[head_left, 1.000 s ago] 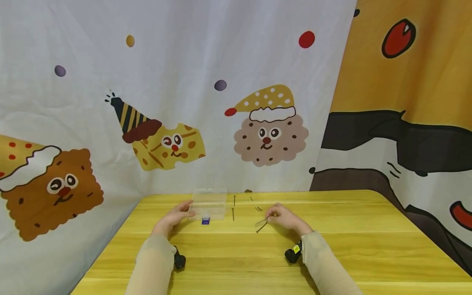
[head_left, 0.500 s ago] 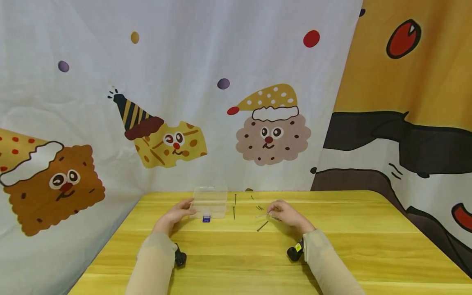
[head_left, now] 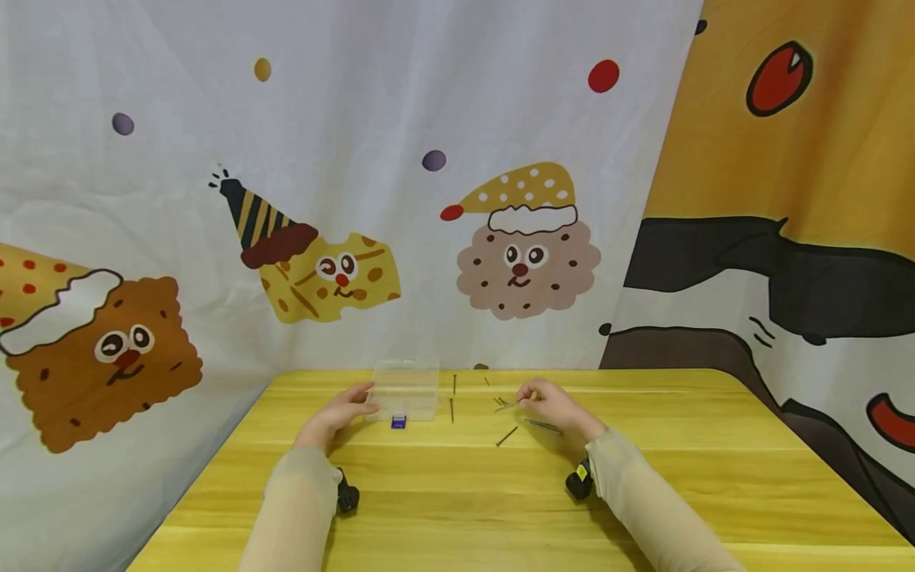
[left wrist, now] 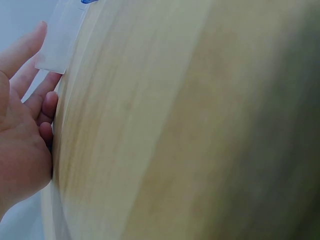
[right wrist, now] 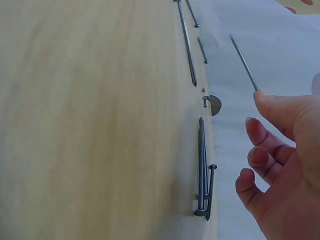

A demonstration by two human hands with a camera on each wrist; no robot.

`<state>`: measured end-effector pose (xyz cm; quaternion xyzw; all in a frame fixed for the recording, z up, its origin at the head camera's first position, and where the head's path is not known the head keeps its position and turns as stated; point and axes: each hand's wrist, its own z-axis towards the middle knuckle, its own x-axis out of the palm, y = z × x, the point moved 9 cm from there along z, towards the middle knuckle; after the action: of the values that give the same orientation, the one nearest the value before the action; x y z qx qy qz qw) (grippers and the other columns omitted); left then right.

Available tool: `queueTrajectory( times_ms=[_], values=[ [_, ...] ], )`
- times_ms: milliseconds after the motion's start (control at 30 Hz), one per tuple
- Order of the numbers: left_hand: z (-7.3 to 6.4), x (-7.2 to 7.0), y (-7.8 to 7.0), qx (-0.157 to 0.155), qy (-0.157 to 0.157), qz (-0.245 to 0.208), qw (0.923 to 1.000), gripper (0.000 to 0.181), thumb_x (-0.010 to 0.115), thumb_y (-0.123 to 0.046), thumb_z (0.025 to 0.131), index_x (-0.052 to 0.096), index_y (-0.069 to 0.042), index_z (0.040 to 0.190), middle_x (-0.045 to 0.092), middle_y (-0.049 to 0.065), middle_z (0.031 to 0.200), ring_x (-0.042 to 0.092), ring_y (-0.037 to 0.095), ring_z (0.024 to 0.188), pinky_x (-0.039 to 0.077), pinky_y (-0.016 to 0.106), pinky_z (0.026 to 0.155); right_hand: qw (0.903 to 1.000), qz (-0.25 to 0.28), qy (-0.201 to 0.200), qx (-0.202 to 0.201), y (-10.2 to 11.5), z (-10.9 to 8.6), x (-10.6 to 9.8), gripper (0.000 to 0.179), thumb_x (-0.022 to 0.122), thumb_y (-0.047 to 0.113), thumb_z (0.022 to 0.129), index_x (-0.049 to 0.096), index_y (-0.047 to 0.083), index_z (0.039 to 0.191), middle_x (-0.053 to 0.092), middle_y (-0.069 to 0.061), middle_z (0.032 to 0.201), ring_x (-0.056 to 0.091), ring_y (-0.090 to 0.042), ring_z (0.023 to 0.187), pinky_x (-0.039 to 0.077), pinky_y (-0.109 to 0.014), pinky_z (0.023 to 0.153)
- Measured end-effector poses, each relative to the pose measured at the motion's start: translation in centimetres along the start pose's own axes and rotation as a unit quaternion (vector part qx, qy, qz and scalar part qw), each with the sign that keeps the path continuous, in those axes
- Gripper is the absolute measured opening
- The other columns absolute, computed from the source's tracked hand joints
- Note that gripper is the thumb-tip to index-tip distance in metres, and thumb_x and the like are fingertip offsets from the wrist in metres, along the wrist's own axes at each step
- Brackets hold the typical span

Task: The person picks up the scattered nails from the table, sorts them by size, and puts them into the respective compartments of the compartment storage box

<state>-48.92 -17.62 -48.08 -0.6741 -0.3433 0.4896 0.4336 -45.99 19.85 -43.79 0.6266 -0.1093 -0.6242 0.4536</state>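
My left hand [head_left: 341, 411] touches the left side of a clear plastic box [head_left: 403, 409] with its fingers mostly straight; the box corner [left wrist: 56, 59] shows beside the fingertips in the left wrist view. A blue latch [head_left: 398, 422] is on the box front. My right hand [head_left: 550, 403] pinches a thin nail [right wrist: 244, 62] between thumb and a finger that the thumb hides, raised off the table. The other fingers curl loosely around nothing. Just below this hand lies a small bunch of nails [head_left: 541, 427]; the same bunch, a thick nail [right wrist: 201, 165] among it, shows in the right wrist view.
Between the box and the right hand lie two long nails [head_left: 451, 411], a small nail [head_left: 487, 381] and a few short nails [head_left: 499, 402]. A single nail [head_left: 507, 436] lies nearer. Behind the wooden table [head_left: 457, 508] hangs a printed curtain [head_left: 429, 262].
My right hand has lifted a nail and moved slightly away from the bunch, which now lies uncovered beneath it. My left hand has stayed at the box.
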Motion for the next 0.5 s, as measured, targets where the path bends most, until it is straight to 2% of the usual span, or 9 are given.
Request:
queueTrajectory(
  times_ms=[267, 500],
  values=[
    [0.1, 0.0, -0.4, 0.004, 0.002, 0.007, 1.0000, 0.072, 0.066, -0.021, 0.093, 0.028, -0.006, 0.153, 0.022, 0.026, 0.155, 0.017, 0.044, 0.142, 0.015, 0.061, 0.111, 0.9998, -0.009, -0.002, -0.018, 1.2, 1.0, -0.7, 0.013, 0.053, 0.007, 0.099, 0.063, 0.000, 0.104, 0.061, -0.014, 0.100, 0.050, -0.019, 0.077, 0.044, -0.034, 0.068],
    [-0.2, 0.0, -0.3, 0.000, 0.001, 0.011, 0.9999, 0.070, 0.065, -0.021, 0.094, 0.029, -0.007, 0.153, 0.022, 0.026, 0.155, 0.018, 0.044, 0.142, 0.015, 0.062, 0.111, 0.9995, -0.011, -0.021, -0.022, 2.2, 1.9, -1.1, 0.011, 0.056, 0.009, 0.099, 0.064, 0.003, 0.102, 0.062, -0.006, 0.095, 0.049, -0.019, 0.075, 0.044, -0.033, 0.066]
  ],
)
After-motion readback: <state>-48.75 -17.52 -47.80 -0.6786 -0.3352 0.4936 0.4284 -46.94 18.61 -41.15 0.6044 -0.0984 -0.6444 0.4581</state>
